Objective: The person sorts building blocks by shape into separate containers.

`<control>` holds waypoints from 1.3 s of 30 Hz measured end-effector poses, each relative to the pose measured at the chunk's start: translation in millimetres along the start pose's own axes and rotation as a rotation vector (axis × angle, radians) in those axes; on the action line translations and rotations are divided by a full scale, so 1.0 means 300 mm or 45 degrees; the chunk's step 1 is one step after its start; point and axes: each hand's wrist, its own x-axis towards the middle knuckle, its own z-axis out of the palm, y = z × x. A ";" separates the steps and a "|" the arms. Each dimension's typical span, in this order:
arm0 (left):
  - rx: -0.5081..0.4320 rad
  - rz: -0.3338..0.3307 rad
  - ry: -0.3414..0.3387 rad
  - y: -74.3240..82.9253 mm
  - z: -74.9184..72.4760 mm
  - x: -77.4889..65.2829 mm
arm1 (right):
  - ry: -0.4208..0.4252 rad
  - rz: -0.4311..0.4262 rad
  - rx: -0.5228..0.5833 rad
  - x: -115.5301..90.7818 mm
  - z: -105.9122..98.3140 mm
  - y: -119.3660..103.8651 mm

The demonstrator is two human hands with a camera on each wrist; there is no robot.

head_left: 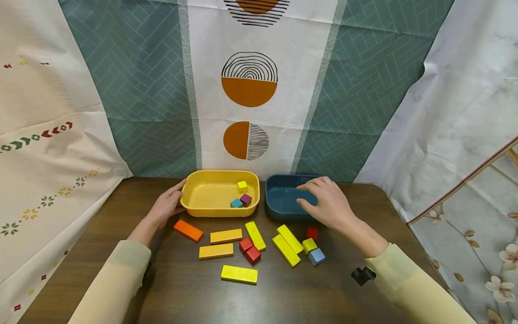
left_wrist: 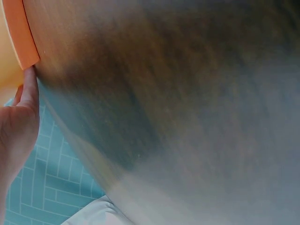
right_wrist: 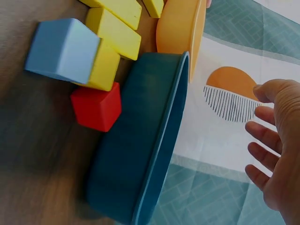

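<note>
A yellow tray (head_left: 220,212) stands at the back of the table, with a yellow, a teal and a purple cube (head_left: 245,200) inside. My left hand (head_left: 165,207) rests against its left end, fingers fairly straight. In the left wrist view that hand (left_wrist: 18,126) shows only at the left edge, partly behind an orange block (left_wrist: 21,35). Over the dark blue tray (head_left: 279,211) hovers my right hand (head_left: 329,202), holding nothing. The right wrist view shows its fingers (right_wrist: 265,136) loosely bent and apart, above the blue tray's rim.
In front of the trays lie several yellow bars (head_left: 239,274), two red cubes (head_left: 253,255) and an orange bar (head_left: 188,230). Nearer my right hand sit a red cube (head_left: 312,233), a yellow cube (head_left: 309,245) and a light blue cube (head_left: 317,256). Cloth (head_left: 251,166) hangs behind the table.
</note>
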 end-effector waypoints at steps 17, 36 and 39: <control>0.002 -0.004 0.007 0.005 0.003 0.000 | -0.043 0.063 -0.012 -0.205 -0.016 0.033; 0.013 -0.003 0.016 -0.002 -0.003 0.004 | -0.237 0.176 -0.122 -0.366 0.044 0.037; 0.021 -0.004 0.018 0.000 -0.002 0.003 | -0.288 0.189 -0.151 -0.386 0.060 0.034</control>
